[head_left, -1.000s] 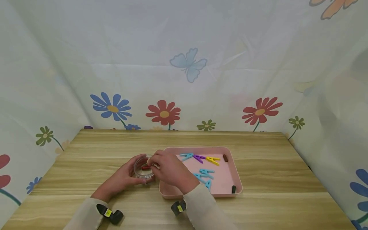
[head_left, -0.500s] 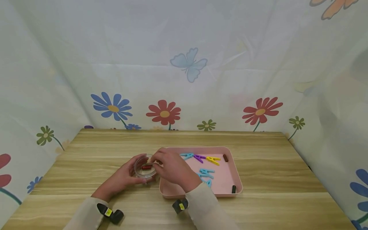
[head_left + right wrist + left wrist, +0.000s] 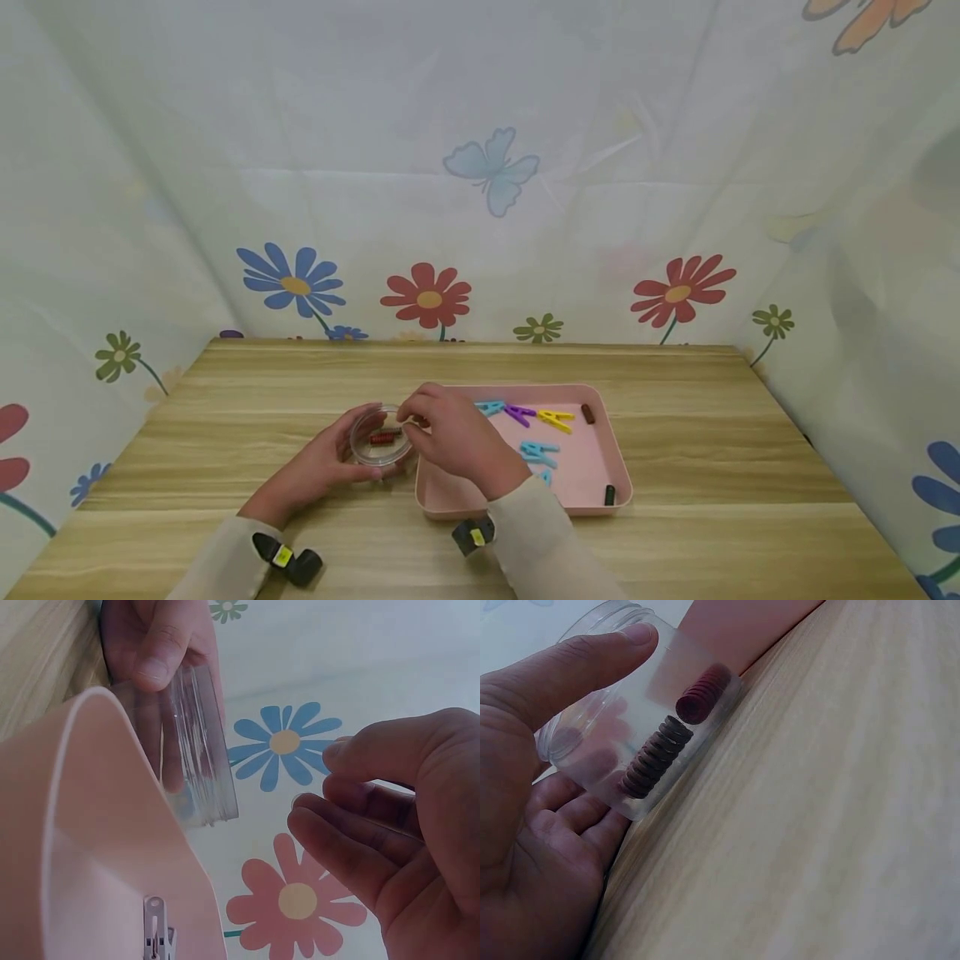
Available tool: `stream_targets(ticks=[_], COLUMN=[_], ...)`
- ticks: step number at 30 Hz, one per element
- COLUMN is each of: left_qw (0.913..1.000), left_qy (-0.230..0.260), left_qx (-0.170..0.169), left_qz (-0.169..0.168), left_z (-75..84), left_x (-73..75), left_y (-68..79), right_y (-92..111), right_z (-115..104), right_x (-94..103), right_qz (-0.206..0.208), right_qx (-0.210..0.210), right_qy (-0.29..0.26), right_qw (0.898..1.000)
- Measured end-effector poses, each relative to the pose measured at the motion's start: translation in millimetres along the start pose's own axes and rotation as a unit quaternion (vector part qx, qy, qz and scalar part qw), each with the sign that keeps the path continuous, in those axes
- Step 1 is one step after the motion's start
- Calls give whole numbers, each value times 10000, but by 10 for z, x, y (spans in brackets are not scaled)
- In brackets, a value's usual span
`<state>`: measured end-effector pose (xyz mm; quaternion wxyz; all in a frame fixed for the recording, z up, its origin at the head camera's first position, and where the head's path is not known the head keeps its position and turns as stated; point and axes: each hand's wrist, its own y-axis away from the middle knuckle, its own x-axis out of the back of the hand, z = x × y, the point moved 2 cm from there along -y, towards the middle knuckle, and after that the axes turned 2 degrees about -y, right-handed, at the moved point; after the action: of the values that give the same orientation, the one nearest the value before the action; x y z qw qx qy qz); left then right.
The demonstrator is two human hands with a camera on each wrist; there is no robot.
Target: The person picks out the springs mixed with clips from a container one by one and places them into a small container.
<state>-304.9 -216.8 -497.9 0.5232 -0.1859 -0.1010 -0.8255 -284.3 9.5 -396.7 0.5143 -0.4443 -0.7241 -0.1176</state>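
Observation:
In the head view my left hand (image 3: 330,457) grips a clear, lidless round jar (image 3: 358,450) beside the tray. The left wrist view shows the thumb along the jar's wall and the other fingers beneath. Inside lie a dark red coil spring (image 3: 703,694) and a grey-brown coil spring (image 3: 656,759), seen through the plastic. My right hand (image 3: 463,442) is bent at the jar's right rim, over the tray's left side. In the right wrist view its thumb and fingertips (image 3: 304,814) stand apart from the jar, with nothing visible between them.
A pink tray (image 3: 585,467) stands right of the jar. It holds several light blue clothespins (image 3: 538,452), a purple clothespin (image 3: 519,414), a yellow clothespin (image 3: 555,419), a brown spring (image 3: 588,413) and a dark spring (image 3: 610,495). A flowered cloth (image 3: 480,250) hangs behind the table.
My right hand has drawn back slightly to the right from the jar's mouth. A darker spring now shows beside the red one in the jar. The left hand and jar stay in place.

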Motion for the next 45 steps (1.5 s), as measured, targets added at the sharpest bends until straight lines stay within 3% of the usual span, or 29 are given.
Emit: stream_targets(ticks=[16,45], left_qw=[10000,9999], left_qy=[87,-63], left_qx=[-27,113], left_qz=[-5,52], left_z=[23,-27], left_x=[0,7], left_y=[8,-22], right_y=[24,62], right_z=[84,270], right_x=[116,304], right_qz=[188,133], right_qx=[122,-410], right_qy=[-77,-242], right_qw=[9997,9988])
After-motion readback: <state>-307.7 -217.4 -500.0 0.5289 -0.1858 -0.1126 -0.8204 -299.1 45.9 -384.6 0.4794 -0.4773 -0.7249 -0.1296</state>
